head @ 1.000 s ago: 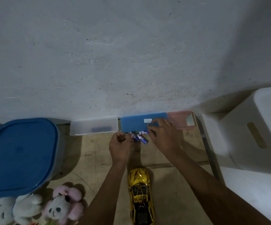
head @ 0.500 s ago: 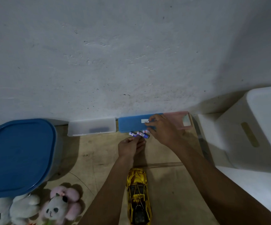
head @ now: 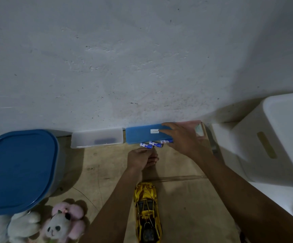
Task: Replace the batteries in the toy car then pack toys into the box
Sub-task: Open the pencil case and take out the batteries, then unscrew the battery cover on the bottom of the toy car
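A gold toy car (head: pixel 147 212) lies on the floor between my forearms. Three blue-and-white batteries (head: pixel 153 144) lie in a row against the front of a blue lid (head: pixel 142 134) by the wall. My right hand (head: pixel 184 139) rests flat on the lid's right end and over a pink case (head: pixel 193 124), fingers spread. My left hand (head: pixel 141 158) is just below the batteries with its fingers curled inward; I cannot tell whether it holds one. A clear plastic case (head: pixel 96 140) sits left of the lid.
A big container with a blue lid (head: pixel 17 171) stands at the left. A white plush (head: pixel 10 228) and a pink panda plush (head: pixel 64 223) lie at the bottom left. A white bin (head: pixel 282 137) stands at the right against the wall.
The batteries now lie in a neat row against the blue lid. My left hand has drawn back from them. My right hand has spread flat along the lid.
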Available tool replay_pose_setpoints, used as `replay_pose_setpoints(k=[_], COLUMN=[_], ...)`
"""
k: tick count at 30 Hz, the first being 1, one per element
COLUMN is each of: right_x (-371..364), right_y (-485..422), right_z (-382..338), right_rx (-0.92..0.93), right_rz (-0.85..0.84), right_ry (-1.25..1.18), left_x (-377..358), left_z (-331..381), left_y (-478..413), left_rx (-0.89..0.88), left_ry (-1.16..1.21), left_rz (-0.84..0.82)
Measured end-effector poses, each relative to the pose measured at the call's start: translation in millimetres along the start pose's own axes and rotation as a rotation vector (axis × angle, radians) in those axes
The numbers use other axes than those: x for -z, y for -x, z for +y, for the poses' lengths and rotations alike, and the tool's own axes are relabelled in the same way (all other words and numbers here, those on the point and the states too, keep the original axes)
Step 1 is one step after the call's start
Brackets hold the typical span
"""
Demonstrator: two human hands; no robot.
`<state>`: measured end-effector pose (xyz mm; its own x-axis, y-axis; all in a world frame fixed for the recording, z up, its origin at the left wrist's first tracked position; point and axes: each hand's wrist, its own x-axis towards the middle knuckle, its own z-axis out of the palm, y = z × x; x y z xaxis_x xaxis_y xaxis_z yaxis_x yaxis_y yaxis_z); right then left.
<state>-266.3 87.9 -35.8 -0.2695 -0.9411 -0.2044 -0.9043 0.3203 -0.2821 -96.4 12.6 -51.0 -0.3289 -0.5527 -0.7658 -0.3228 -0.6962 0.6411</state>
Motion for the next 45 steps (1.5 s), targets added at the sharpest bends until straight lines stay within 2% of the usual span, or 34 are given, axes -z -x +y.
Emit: replay_pose_setpoints(k=[14,16,19,21,24,29,32,38,45], right_x=[-7.8,-9.5,-14.1,-14.9,-15.3,-15.8,-16.4,-24.4,-20.2], right_y=[5.4,9.0,10.1,7.2,-5.8,-51.4,-75.1,-90.6,-98.7], right_z=[-6.6,-13.9,-36.7,-59.3,-94.7,-151.8,-179.6,-216.0,-224.5], right_rx=[-0.071,-0.125,-0.126,-0.077,0.016,0.157,0.203,0.193,0.242], right_rz=[0.083,0.173,0.284,0.283,0.237,0.120,0.026,-0.029,-0.073], right_ry=[-0.111,-0.199,-0.287,-0.282,-0.246,-0.178,-0.018,0.301,0.390], left_x=[12.9,28.4,58.7,78.0,108.6,150.6,162.1,168.7,178.0], left_z=[6.2,4.3,1.2,2.5,6.7,15.6,18.0,15.2,17.1], left_y=[7.6,9.8,13.1,16.7,10.6,-11.5,-16.9,-22.0,-19.3], left_rx=[-0.052,-0.137,-0.364,-0.397,-0.375,-0.257,-0.256,-0.274,-0.237], left_ry=[-0.063,-0.118,-0.273,-0.206,-0.124,-0.041,0.000,0.099,0.181], left_rz=[0.065,0.156,0.418,0.517,0.581,0.541,0.478,0.469,0.322])
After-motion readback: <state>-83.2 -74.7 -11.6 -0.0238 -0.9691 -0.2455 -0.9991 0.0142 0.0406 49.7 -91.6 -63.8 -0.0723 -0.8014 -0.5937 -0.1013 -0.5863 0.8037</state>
